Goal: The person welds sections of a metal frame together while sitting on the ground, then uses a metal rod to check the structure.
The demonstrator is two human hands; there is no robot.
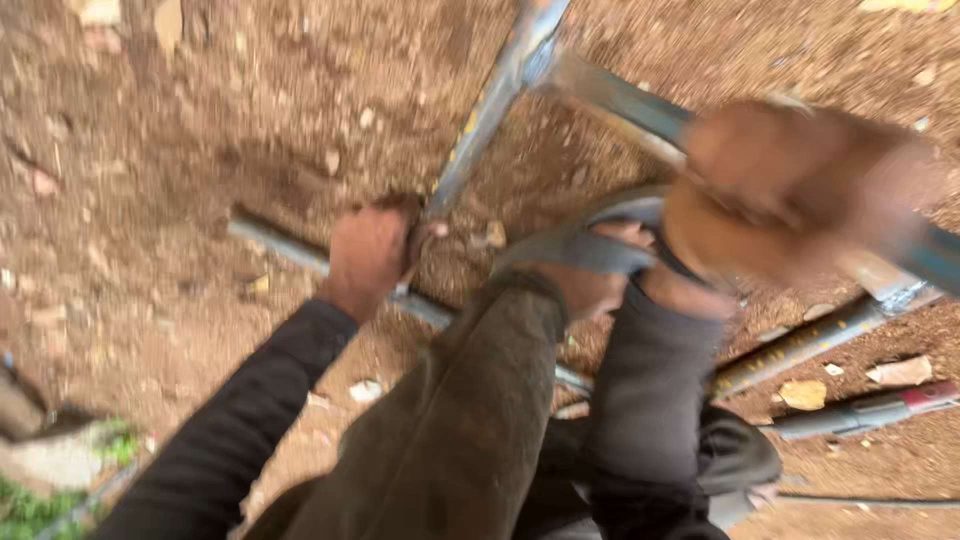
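My left hand (368, 262) grips a metal bar (480, 120) on the dirt (200, 150). My right hand (770, 190) is blurry, wrapped around another bar (620, 100).

Place: an outdoor work yard, not a room.
Ground: bare reddish dirt (200, 150) with scattered stones (802, 394).
Materials: painted metal bars (490, 100) lying crossed on the soil.
Edge: weeds (30, 505).
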